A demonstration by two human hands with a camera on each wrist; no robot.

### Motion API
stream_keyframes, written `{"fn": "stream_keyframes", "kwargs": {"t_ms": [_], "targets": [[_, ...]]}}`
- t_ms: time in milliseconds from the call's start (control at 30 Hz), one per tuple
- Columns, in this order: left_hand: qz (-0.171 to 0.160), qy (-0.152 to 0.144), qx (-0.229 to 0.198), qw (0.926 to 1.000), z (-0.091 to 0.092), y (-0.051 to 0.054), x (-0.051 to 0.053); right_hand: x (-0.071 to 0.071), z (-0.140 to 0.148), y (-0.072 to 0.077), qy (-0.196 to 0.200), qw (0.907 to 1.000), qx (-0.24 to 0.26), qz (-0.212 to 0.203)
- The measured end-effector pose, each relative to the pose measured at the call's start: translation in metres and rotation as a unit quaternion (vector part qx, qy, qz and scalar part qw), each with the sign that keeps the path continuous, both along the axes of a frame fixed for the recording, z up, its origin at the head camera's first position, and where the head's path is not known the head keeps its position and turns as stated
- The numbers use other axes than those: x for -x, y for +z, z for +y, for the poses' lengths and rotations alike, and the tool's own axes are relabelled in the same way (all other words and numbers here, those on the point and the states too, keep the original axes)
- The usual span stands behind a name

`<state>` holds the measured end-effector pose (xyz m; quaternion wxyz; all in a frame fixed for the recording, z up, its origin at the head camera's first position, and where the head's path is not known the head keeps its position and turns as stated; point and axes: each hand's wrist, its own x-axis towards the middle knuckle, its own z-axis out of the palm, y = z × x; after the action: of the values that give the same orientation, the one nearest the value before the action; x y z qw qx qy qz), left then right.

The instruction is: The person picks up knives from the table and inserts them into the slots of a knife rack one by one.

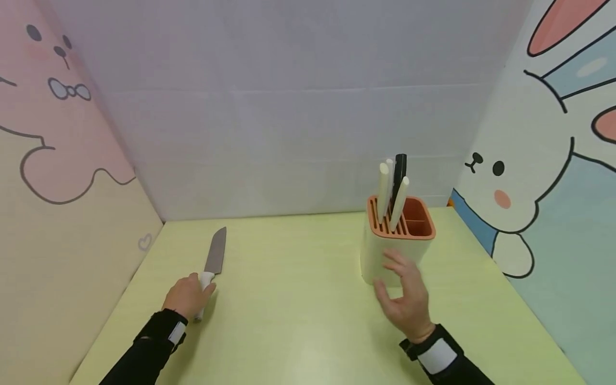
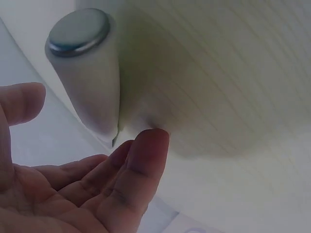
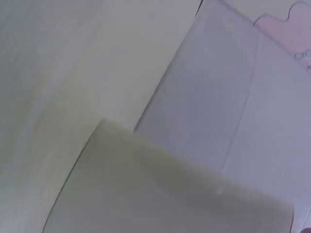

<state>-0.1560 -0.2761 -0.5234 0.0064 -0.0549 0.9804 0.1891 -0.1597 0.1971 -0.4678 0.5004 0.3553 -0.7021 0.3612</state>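
Observation:
A knife (image 1: pixel 216 252) with a grey blade and white handle lies on the table at the left, its tip toward the back wall. My left hand (image 1: pixel 186 295) is over its handle, thumb on one side and fingers on the other. In the left wrist view, a gap shows between the thumb and the handle (image 2: pixel 90 92), and the fingers are loosely bent without gripping. At the right, my right hand (image 1: pixel 408 305) is held with fingers spread in front of a cream knife block (image 1: pixel 372 256); whether it touches the block cannot be told. The right wrist view shows the block's wall (image 3: pixel 160 194) but no fingers.
The block has an orange slotted top (image 1: pixel 425 214) with open compartments at its right. White handles (image 1: pixel 383 187) and a black handle (image 1: pixel 400 174) stand in the slots. A pale wall (image 1: pixel 289 133) rises behind the yellow-green table (image 1: pixel 289 299), with cartoon-printed panels on both sides.

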Motion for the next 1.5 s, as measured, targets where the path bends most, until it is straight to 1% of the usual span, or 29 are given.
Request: {"fn": "stream_keyframes", "kwargs": {"t_ms": [67, 133, 167, 200, 300, 367, 433, 567, 667, 733, 867, 967, 1067, 1167, 1267, 1367, 1433, 1467, 1500], "targets": [[-0.009, 0.008, -0.001, 0.9999, 0.001, -0.001, 0.004, -0.004, -0.016, -0.004, 0.047, 0.9967, -0.046, -0.047], [-0.013, 0.012, 0.000, 0.9998, 0.002, -0.002, 0.010, -0.005, -0.028, -0.010, 0.078, 0.9880, -0.086, -0.102], [-0.016, 0.017, 0.000, 0.9997, 0.002, -0.002, 0.014, -0.004, -0.033, -0.013, 0.084, 0.9823, -0.104, -0.131], [-0.017, 0.020, -0.001, 0.9996, 0.003, -0.002, 0.017, -0.002, -0.038, -0.016, 0.087, 0.9764, -0.120, -0.158], [-0.028, 0.029, 0.004, 0.9992, 0.001, -0.006, 0.027, 0.004, -0.047, -0.022, 0.080, 0.9610, -0.157, -0.213], [-0.038, 0.035, 0.004, 0.9986, -0.001, -0.006, 0.030, 0.007, -0.052, -0.024, 0.077, 0.9510, -0.170, -0.246], [-0.046, 0.038, 0.002, 0.9982, -0.003, -0.005, 0.032, 0.008, -0.055, -0.026, 0.080, 0.9431, -0.178, -0.269], [-0.044, 0.039, 0.003, 0.9983, -0.004, -0.002, 0.031, 0.007, -0.057, -0.030, 0.093, 0.9270, -0.191, -0.309], [-0.037, 0.042, 0.009, 0.9984, -0.004, -0.001, 0.030, 0.005, -0.056, -0.032, 0.096, 0.9139, -0.200, -0.340], [-0.033, 0.045, 0.013, 0.9983, -0.004, -0.002, 0.030, 0.005, -0.055, -0.033, 0.095, 0.9068, -0.202, -0.358], [-0.027, 0.044, 0.015, 0.9985, -0.004, -0.004, 0.031, 0.008, -0.053, -0.036, 0.096, 0.8990, -0.204, -0.376], [-0.033, 0.046, 0.010, 0.9983, -0.003, -0.006, 0.031, 0.010, -0.052, -0.038, 0.100, 0.8938, -0.207, -0.385], [-0.050, 0.047, -0.008, 0.9976, 0.001, -0.007, 0.032, 0.012, -0.052, -0.040, 0.104, 0.8827, -0.208, -0.408], [-0.067, 0.046, -0.040, 0.9959, 0.010, -0.005, 0.033, 0.012, -0.053, -0.041, 0.114, 0.8711, -0.206, -0.431], [-0.076, 0.040, -0.072, 0.9936, 0.022, -0.002, 0.033, 0.012, -0.054, -0.041, 0.124, 0.8629, -0.208, -0.444], [-0.075, 0.035, -0.103, 0.9912, 0.033, 0.000, 0.034, 0.012, -0.055, -0.041, 0.131, 0.8569, -0.208, -0.453], [-0.077, 0.040, -0.127, 0.9881, 0.041, -0.001, 0.036, 0.011, -0.057, -0.041, 0.136, 0.8517, -0.208, -0.462], [-0.076, 0.044, -0.143, 0.9858, 0.046, -0.001, 0.037, 0.012, -0.057, -0.041, 0.141, 0.8491, -0.206, -0.466], [-0.078, 0.051, -0.165, 0.9818, 0.050, -0.001, 0.038, 0.012, -0.058, -0.040, 0.145, 0.8459, -0.204, -0.471]]}}
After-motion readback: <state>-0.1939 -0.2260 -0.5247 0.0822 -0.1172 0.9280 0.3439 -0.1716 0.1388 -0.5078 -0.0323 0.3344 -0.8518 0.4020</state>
